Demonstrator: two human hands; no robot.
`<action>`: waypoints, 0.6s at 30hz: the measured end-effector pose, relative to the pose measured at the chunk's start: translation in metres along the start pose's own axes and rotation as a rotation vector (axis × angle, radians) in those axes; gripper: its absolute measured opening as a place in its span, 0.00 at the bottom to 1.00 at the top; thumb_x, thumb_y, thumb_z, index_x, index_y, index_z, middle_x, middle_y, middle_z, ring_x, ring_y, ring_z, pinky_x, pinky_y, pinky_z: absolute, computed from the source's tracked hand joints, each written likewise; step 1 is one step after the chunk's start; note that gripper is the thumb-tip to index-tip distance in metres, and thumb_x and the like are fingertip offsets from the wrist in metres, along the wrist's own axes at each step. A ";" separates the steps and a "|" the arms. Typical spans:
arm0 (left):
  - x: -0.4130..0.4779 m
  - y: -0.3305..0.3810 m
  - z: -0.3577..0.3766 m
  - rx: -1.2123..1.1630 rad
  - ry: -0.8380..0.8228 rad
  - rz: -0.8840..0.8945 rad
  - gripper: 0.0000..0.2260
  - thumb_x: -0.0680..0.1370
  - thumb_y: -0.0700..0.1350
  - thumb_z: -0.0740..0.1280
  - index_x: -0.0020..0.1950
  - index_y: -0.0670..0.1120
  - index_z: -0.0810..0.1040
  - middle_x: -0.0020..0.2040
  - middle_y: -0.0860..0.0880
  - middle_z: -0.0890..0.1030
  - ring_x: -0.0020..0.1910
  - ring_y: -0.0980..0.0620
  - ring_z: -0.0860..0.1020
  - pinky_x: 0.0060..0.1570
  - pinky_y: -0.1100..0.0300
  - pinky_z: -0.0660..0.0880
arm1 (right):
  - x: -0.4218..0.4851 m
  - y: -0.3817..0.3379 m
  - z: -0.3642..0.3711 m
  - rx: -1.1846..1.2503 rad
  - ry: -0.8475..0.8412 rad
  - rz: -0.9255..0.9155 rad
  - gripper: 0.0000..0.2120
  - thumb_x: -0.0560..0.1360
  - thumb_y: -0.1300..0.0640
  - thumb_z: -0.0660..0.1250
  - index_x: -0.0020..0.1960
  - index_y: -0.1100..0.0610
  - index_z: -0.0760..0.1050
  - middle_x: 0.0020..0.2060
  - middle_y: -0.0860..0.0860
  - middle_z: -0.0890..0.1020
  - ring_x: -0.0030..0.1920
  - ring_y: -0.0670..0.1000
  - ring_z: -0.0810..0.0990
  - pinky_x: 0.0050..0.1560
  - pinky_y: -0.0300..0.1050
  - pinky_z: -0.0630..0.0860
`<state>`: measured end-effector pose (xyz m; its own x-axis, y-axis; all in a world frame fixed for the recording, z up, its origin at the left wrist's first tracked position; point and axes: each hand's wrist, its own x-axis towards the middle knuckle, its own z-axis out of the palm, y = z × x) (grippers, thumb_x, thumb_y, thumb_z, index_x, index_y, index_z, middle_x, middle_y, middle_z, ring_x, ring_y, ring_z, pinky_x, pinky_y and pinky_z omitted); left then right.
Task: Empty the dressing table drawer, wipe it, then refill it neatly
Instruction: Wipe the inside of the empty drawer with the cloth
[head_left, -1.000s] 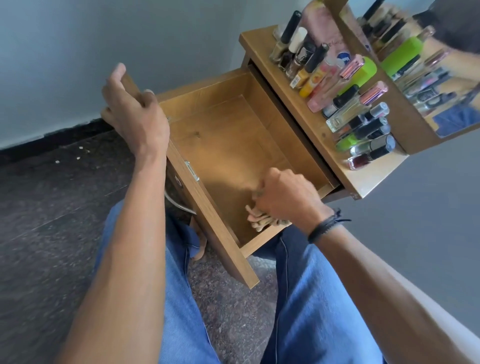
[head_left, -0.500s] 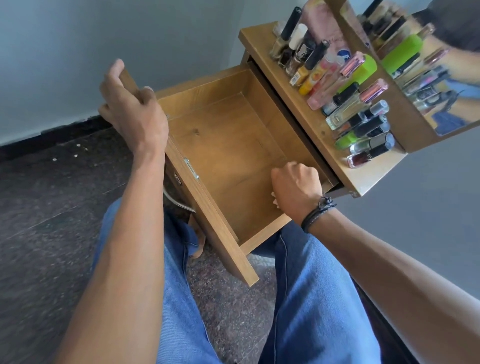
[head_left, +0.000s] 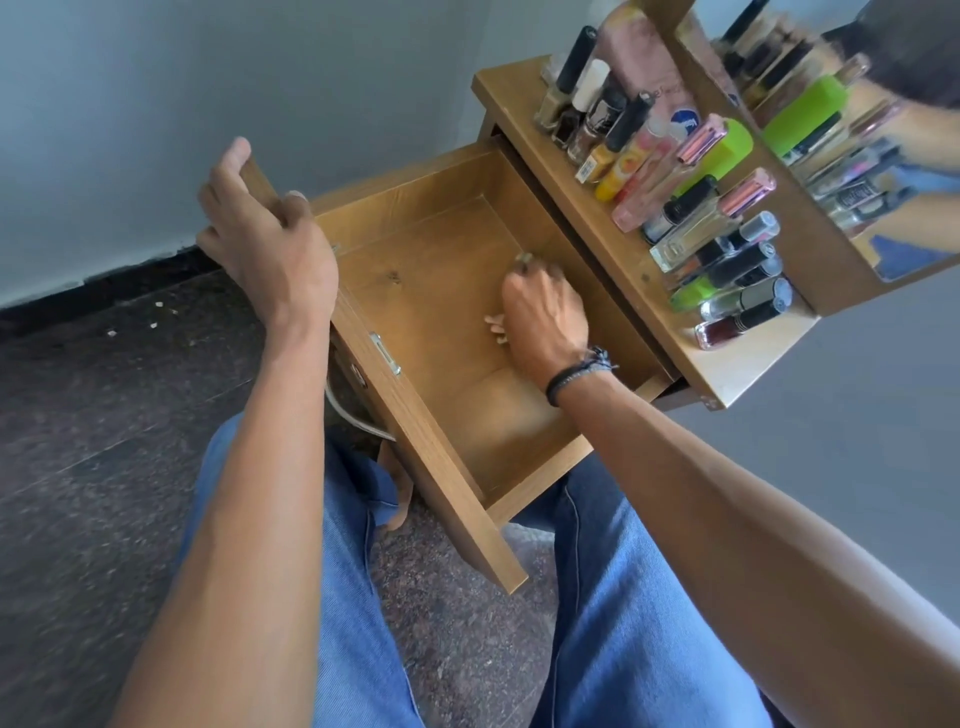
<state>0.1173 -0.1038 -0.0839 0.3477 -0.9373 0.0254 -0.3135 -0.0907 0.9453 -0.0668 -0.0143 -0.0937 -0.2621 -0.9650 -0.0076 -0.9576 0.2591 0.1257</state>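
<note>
Two hands busy: left hand (head_left: 270, 244) gripping drawer (head_left: 447, 249) front; right hand (head_left: 543, 317) fisted around cloth (head_left: 496, 327) beneath.

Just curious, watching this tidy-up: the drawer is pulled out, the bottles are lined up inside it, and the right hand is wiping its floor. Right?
Not quite. In the head view the bottles stand on the table top, not inside the drawer. The drawer is pulled out, and the right hand is wiping its floor.

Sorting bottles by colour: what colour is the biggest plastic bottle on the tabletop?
Bright lime green plastic bottle, clearest in the head view.
</note>
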 end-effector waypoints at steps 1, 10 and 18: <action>0.001 -0.001 0.000 0.005 -0.003 -0.002 0.22 0.80 0.38 0.58 0.74 0.50 0.67 0.72 0.51 0.69 0.60 0.50 0.64 0.63 0.56 0.69 | 0.002 -0.003 -0.002 -0.001 -0.005 -0.007 0.13 0.79 0.71 0.63 0.63 0.69 0.75 0.56 0.64 0.79 0.55 0.63 0.79 0.46 0.53 0.79; 0.002 -0.002 -0.002 0.037 0.012 0.032 0.23 0.79 0.38 0.59 0.74 0.49 0.67 0.71 0.51 0.70 0.57 0.52 0.64 0.53 0.70 0.62 | -0.067 0.029 -0.023 -0.151 -0.294 0.124 0.11 0.77 0.65 0.69 0.39 0.56 0.71 0.31 0.52 0.71 0.32 0.53 0.71 0.33 0.48 0.67; 0.004 -0.006 0.001 0.015 0.001 0.038 0.22 0.80 0.37 0.58 0.74 0.49 0.67 0.71 0.50 0.70 0.58 0.52 0.64 0.50 0.74 0.65 | -0.059 0.019 -0.015 -0.021 -0.250 0.146 0.06 0.76 0.70 0.65 0.47 0.61 0.77 0.38 0.57 0.78 0.45 0.61 0.81 0.35 0.51 0.73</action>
<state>0.1198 -0.1077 -0.0896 0.3365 -0.9397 0.0612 -0.3392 -0.0603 0.9388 -0.0675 0.0464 -0.0764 -0.4205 -0.8771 -0.2322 -0.9058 0.3909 0.1637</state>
